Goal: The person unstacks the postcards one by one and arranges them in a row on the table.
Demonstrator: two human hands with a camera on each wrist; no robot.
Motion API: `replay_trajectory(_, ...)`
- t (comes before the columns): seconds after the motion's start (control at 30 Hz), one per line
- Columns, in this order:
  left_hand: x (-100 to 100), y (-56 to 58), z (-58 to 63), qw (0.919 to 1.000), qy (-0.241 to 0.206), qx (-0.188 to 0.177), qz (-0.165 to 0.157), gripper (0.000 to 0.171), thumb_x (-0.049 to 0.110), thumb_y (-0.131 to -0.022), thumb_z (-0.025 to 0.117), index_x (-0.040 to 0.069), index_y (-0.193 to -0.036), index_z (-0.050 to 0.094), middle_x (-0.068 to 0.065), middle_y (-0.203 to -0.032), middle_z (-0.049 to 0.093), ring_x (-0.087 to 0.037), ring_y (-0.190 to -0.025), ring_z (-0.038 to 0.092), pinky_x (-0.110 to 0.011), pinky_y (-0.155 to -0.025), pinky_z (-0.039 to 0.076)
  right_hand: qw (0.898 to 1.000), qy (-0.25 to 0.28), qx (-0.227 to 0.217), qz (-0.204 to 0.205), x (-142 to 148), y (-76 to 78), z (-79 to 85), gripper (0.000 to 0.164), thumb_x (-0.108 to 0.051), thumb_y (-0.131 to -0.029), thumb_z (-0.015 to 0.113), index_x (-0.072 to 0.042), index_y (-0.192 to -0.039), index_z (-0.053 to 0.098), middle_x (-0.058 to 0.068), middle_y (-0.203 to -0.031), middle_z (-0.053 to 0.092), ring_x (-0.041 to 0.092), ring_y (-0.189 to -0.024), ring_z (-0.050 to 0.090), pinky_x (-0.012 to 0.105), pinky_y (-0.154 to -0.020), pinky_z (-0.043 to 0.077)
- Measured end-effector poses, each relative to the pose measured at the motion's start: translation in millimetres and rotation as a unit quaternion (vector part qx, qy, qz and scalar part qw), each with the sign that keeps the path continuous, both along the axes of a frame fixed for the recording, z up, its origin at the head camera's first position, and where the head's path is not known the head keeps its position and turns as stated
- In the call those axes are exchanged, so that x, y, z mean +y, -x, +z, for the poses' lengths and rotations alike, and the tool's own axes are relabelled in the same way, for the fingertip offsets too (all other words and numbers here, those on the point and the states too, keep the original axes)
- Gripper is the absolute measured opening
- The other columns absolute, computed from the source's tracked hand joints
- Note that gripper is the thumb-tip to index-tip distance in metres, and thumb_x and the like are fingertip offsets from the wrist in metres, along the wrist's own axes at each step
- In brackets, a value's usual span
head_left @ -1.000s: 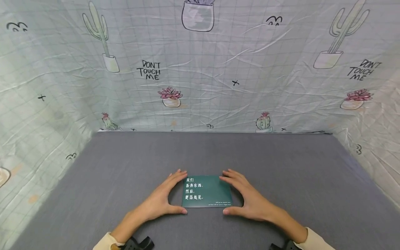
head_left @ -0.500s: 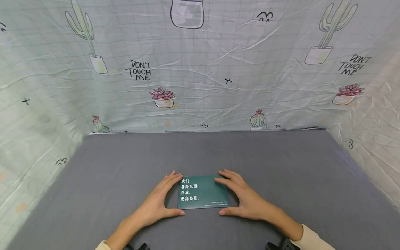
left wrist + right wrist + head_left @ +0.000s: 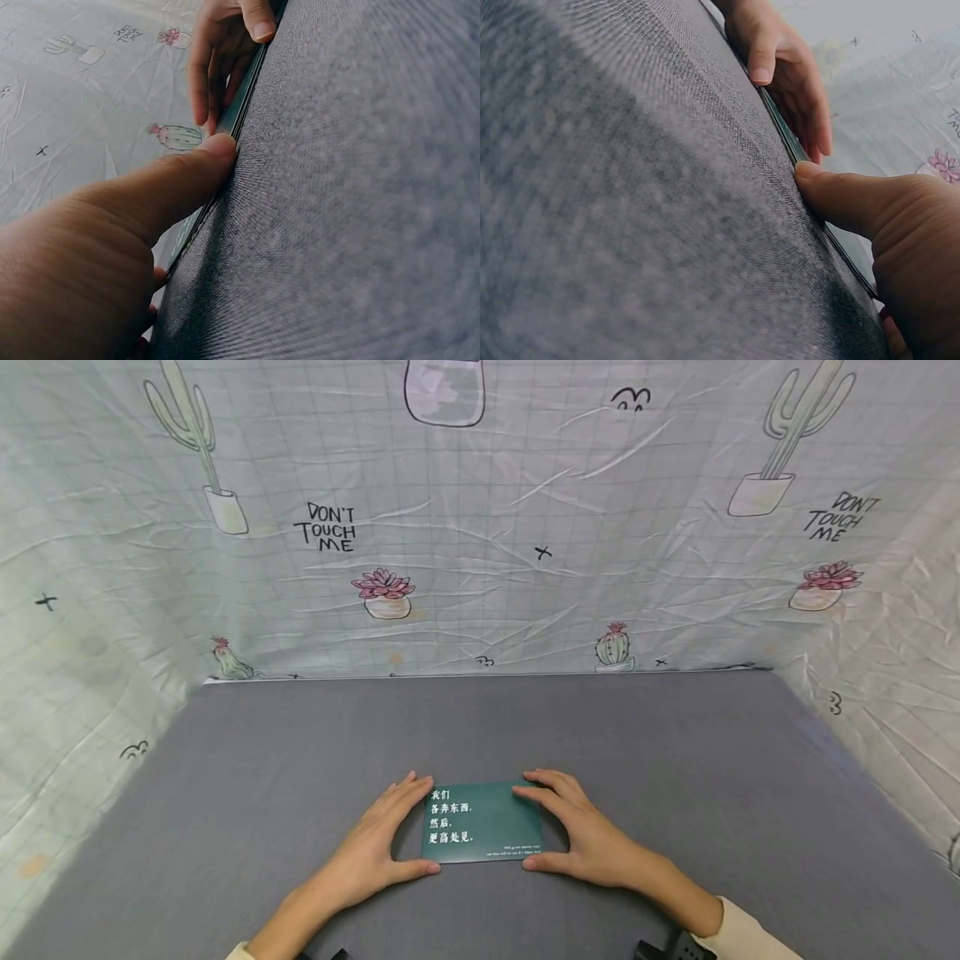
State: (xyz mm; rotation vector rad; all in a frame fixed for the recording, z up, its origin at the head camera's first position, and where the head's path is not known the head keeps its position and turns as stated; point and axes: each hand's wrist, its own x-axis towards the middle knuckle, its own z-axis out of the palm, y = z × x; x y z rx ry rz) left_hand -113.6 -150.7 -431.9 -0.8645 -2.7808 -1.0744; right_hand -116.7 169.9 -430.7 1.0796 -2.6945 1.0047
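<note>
A dark green card with white Chinese lettering at the left and small English print at the lower right lies flat on the grey tabletop. My left hand holds its left end, thumb at the near edge and fingers at the far edge. On the other end, my right hand does the same, its index finger overlapping the upper right corner. From the left wrist, the left thumb presses at the card's thin layered edge. The right wrist view has the right thumb right at that edge too.
Grey cloth covers the table around the card. Behind it and along both sides hangs a white curtain printed with cacti and lettering. A black wrist device sits below the right sleeve.
The head view has shifted slightly, so the scene sits further left in the frame. Both hands stay around the card, the left thumb reaching slightly further along its near edge.
</note>
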Motion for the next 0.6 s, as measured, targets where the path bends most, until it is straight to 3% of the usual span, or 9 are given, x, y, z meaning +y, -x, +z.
replay_trajectory(0.6,0.7,-0.7,0.0,1.0000,0.002,0.005,-0.002,0.099,0.043,-0.066,0.085,0.012,-0.147,0.038,-0.009,-0.150,0.037,-0.027,-0.141,0.024,-0.047,-0.113,0.019,1.000,0.008,0.017,0.007,0.9,-0.3,-1.0,0.075,-0.044,-0.079,0.076,-0.015,-0.141,0.046,0.007,-0.147,0.036,0.025,-0.136,0.028,0.051,-0.101,0.036)
